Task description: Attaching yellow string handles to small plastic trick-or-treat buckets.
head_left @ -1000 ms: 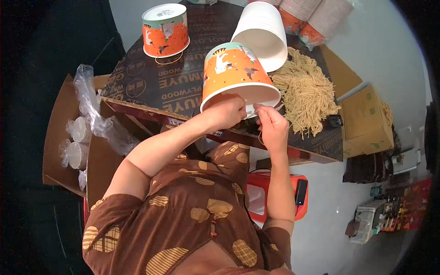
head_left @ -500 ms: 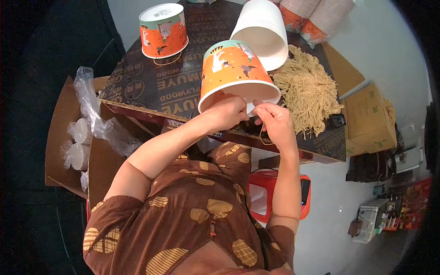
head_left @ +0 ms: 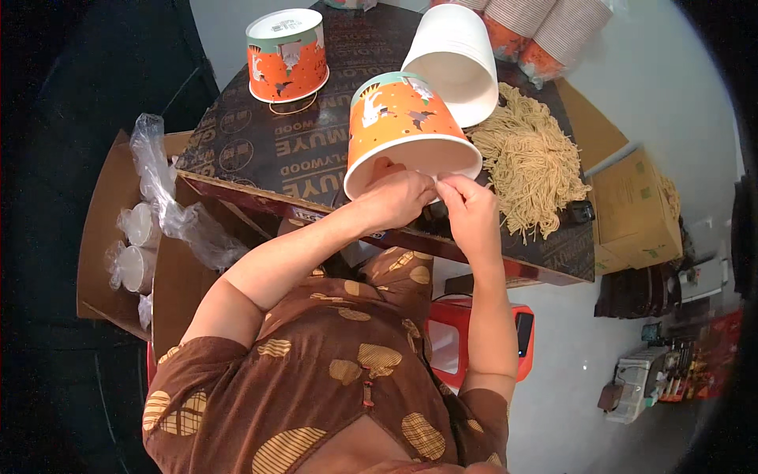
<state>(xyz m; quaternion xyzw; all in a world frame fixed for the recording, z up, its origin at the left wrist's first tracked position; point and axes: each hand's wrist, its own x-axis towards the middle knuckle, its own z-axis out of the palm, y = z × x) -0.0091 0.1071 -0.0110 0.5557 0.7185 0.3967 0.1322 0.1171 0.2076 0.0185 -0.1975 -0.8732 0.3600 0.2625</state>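
An orange paper bucket [head_left: 410,118] with a green band and animal figures lies tilted at the table's front edge, its white-rimmed mouth toward me. My left hand [head_left: 397,197] reaches to this mouth, partly inside it, with fingers closed at the lower rim. Against its fingertips, my right hand [head_left: 472,212] pinches at the same spot on the rim. The thin tan cord that hung from the right hand is now hidden by the fingers. A heap of tan cords [head_left: 537,158] lies just right of the bucket.
Behind the bucket a white paper bucket [head_left: 454,47] lies on its side. Another orange bucket [head_left: 288,67], with a cord handle, stands upside down at the far left of the dark table [head_left: 237,174]. Cartons [head_left: 636,209] flank the table; a red stool [head_left: 450,332] stands below.
My right hand has moved slightly left and up until its fingertips meet the left hand's. The cord loop below it has gone from sight. The bucket has barely shifted.
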